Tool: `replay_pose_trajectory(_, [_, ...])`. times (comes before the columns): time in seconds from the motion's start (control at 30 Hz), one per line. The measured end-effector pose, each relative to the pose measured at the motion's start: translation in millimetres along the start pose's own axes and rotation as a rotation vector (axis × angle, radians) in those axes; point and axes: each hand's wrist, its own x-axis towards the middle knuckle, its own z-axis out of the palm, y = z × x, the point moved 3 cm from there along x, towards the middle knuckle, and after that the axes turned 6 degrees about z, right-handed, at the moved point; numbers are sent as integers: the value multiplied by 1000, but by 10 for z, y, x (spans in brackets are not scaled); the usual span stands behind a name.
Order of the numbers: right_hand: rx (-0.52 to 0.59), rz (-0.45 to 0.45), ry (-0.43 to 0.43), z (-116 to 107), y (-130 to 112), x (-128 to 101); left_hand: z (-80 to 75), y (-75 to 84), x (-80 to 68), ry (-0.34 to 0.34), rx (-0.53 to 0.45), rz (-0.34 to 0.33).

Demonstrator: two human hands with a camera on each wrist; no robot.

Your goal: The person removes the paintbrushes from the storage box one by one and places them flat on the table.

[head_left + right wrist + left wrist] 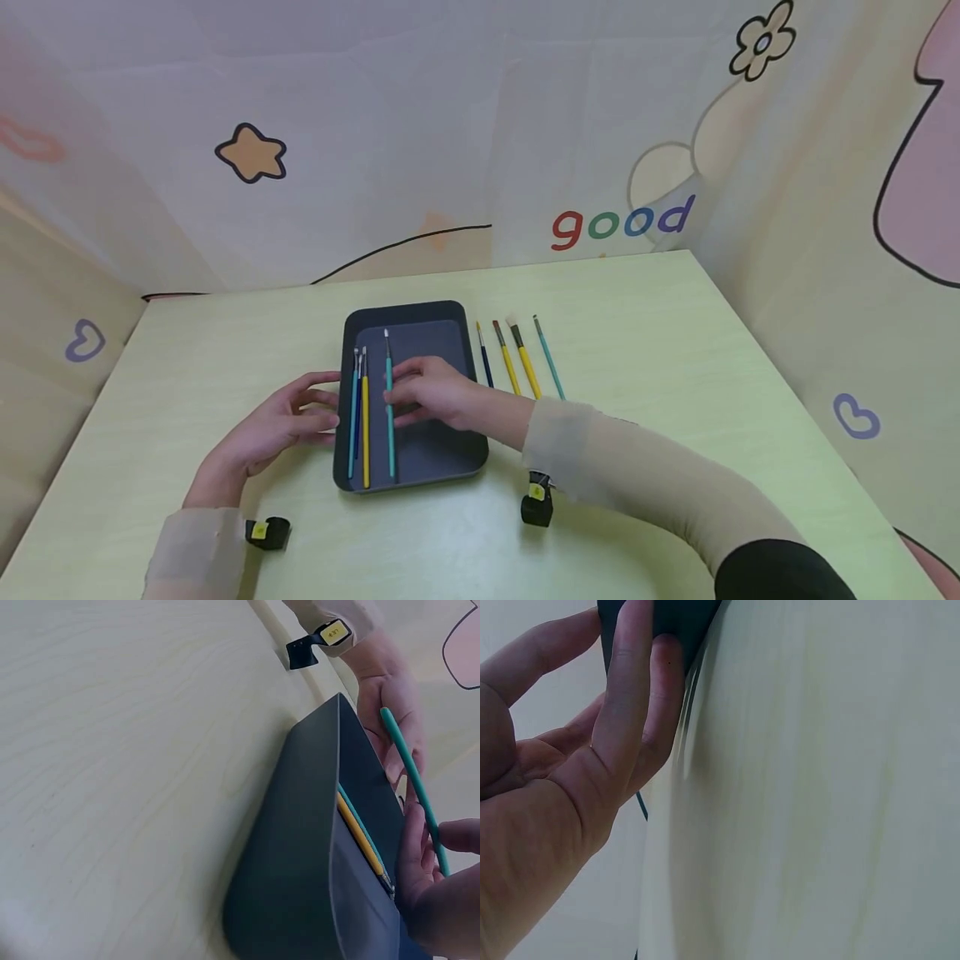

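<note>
A pale green table (637, 350) fills the view, backed by cartoon-printed panels on which the word "good" (621, 222) can be read in red, green and blue letters. Near the table's middle, a little toward its left edge, sits a dark grey tray (420, 329) with its long axis running from the near edge toward the far edge. The left hand (273, 425) lies at the tray's left rim, fingers straight and slightly spread, their tips touching the rim; it grips nothing. The right hand (431, 392) reaches over the tray's middle, its fingers pinching the teal brush (389, 417), so this hand is clamped on the handle. That brush lies along the tray's long axis, bristles toward the far edge and handle end toward the near edge; the right wrist view shows the handle raised above the tray floor. Left of it in the tray lie a yellow brush (365, 433) and another teal brush (352, 425), parallel, bristles likewise far. Right of the tray four loose brushes (517, 358) lie side by side on the table, fanned slightly, bristles toward the far edge.
</note>
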Motion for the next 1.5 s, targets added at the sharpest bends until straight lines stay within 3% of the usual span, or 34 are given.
replay_pose_trajectory(0.53, [-50, -13, -26, -354, -68, -218, -2, -3, 7, 1, 12, 13])
replay_pose_trajectory(1.5, [-133, -50, 93, -999, -140, -532, -28, -31, 17, 12, 17, 4])
